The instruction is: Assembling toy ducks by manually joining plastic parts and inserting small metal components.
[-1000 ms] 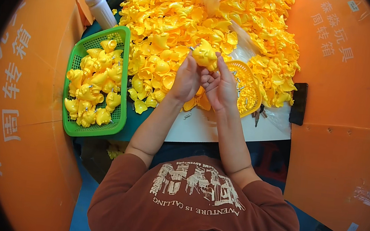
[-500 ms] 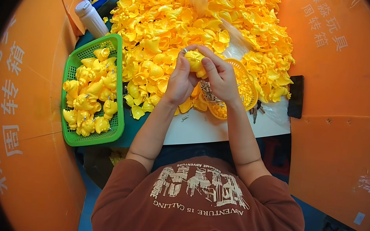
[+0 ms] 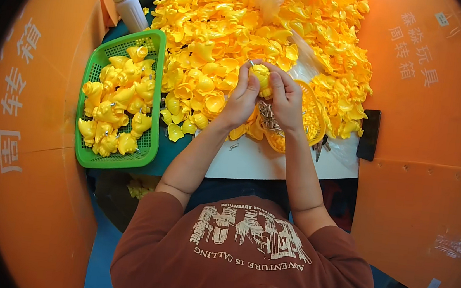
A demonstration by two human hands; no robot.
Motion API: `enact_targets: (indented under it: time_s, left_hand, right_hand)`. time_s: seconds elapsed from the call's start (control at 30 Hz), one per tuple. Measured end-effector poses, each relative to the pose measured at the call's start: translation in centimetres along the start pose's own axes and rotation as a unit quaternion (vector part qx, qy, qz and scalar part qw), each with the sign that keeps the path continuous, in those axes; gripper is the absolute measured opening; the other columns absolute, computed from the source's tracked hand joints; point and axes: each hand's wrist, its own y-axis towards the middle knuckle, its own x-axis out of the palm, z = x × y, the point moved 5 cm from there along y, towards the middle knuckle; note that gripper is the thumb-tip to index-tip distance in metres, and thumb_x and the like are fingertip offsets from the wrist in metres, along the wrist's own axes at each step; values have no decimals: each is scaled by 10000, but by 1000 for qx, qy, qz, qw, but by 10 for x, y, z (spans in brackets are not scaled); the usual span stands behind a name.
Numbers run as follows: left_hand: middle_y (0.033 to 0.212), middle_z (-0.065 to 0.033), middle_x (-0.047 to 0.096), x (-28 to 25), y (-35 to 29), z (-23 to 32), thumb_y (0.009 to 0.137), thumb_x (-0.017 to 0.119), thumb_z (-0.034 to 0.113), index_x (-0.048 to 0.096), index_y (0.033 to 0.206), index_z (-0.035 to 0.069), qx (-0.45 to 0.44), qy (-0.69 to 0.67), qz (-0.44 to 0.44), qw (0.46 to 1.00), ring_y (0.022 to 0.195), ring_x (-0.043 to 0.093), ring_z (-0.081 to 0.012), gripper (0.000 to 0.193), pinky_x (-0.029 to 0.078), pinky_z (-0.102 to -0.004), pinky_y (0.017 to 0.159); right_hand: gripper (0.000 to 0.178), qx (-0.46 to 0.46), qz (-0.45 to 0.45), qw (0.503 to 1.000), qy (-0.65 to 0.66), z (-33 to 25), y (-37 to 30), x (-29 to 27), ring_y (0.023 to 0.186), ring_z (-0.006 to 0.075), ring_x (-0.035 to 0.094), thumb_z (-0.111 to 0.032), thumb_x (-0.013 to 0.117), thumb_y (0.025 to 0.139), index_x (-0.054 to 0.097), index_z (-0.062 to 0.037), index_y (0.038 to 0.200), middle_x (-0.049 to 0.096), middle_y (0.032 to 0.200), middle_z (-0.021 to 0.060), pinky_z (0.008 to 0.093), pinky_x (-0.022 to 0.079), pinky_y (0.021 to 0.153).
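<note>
A person in a brown T-shirt holds a yellow plastic piece in both hands near the centre of the frame.

The left hand grips the piece's left side and the right hand its right, thumbs pressed to the surface; a small metal tip shows at its upper left. Just beside the right hand, right of centre, a yellow basket holds metal parts and small yellow bits. Below the hands, a small metal part lies on a white work surface. A heap of yellow shells fills the upper middle of the frame. At left, a green basket contains yellow figures; a white bottle is at upper left. A dark flat object leans against an orange panel at right.
</note>
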Motion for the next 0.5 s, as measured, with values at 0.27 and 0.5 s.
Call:
enact_targets:
  time_s: [0.27, 0.5]
  left_hand:
    - [1239, -131, 359, -8, -1, 8, 961, 412, 269, 209, 1308, 36, 86, 177, 10, 980, 1137, 389, -177, 466, 371, -281, 918]
    - [989, -76, 531, -1, -5, 11, 917, 529, 190, 307, 1300, -25, 95, 97, 20, 991, 853, 508, -82, 493, 424, -194, 713]
  right_hand:
    - [277, 111, -13, 990, 91, 9, 2, -5, 655, 12, 510, -203, 545, 910, 610, -27, 1114, 615, 831, -21, 146, 411, 556]
    - [244, 76, 40, 990, 113, 9, 4, -10, 601, -2, 447, -173, 620, 862, 642, -19, 1050, 614, 777, -41, 146, 340, 507]
